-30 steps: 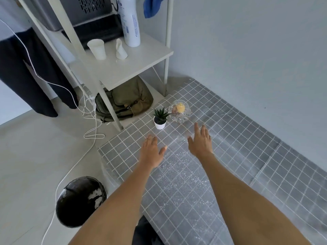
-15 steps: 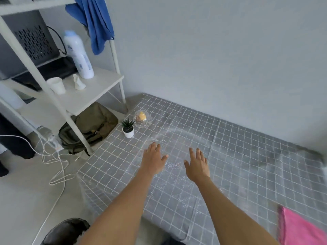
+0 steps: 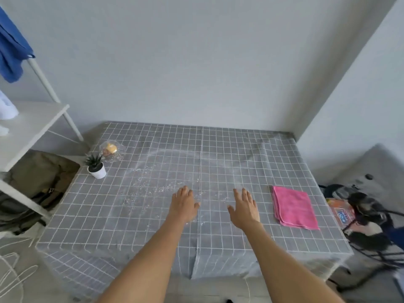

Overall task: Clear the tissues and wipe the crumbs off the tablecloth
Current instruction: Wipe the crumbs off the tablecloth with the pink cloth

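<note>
A grey tablecloth (image 3: 229,154) with a white grid covers the low table. Small white crumbs (image 3: 150,189) are scattered over its left middle. A folded pink cloth (image 3: 294,206) lies flat on the right side. My left hand (image 3: 183,203) hovers palm down over the right end of the crumb patch, fingers spread, holding nothing. My right hand (image 3: 243,207) is beside it, also flat and empty, a short way left of the pink cloth. No tissues are visible on the table.
A small potted succulent (image 3: 96,166) and a clear glass dish (image 3: 112,149) with yellow contents stand at the far left corner. A white shelf (image 3: 28,125) and olive bag (image 3: 39,173) are left. Bags (image 3: 367,211) lie on the floor at right.
The view has swung right, from the shelf and floor to the whole table. The pink cloth has come fully into sight. Both hands stay flat and empty over the cloth.
</note>
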The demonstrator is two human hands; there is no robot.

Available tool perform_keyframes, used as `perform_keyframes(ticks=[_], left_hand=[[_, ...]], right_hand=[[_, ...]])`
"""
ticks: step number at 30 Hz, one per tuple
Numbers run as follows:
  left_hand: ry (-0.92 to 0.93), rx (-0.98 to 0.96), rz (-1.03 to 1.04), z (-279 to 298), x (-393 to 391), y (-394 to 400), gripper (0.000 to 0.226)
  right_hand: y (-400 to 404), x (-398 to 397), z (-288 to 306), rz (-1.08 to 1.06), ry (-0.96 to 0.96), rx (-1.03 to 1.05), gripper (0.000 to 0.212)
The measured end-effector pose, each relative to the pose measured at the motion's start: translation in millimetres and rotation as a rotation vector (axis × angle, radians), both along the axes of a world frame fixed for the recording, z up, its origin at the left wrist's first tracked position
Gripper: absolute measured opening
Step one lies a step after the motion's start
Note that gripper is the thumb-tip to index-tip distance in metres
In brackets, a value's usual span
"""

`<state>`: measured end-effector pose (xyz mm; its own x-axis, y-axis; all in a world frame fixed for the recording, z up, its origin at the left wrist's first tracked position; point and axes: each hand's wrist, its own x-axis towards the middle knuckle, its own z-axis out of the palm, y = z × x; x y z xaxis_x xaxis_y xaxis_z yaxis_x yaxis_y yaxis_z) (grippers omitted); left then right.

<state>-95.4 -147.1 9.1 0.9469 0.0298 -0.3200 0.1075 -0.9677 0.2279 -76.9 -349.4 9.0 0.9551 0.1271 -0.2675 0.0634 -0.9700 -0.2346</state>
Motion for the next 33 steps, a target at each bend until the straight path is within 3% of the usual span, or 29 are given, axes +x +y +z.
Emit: perform_keyframes(ticks=[9, 17, 25, 33], left_hand=[[0.052, -0.023, -0.092, -16.8, 11.4, -125.6, 0.062], [0.073, -0.072, -0.111, -40.7, 26.2, -240.2, 0.068], [0.088, -0.078, -0.195, -54.2, 31.1, -304.8, 0.084], [0.095, -0.022, -0.193, -69.8, 46.4, -321.5, 0.08]], right_hand=[[-128.6, 9.2, -7.3, -0.079, 0.031, -0.052, 0.065], [-230.2, 16.3, -40.6, -0.014, 0.139, -0.106, 0.076], [-271.8, 24.8, -63.4, 0.033, 0.157, -0.022, 0.072], [-291.4, 42.6, -77.3, 0.08, 0.087, -0.004, 0.068]])
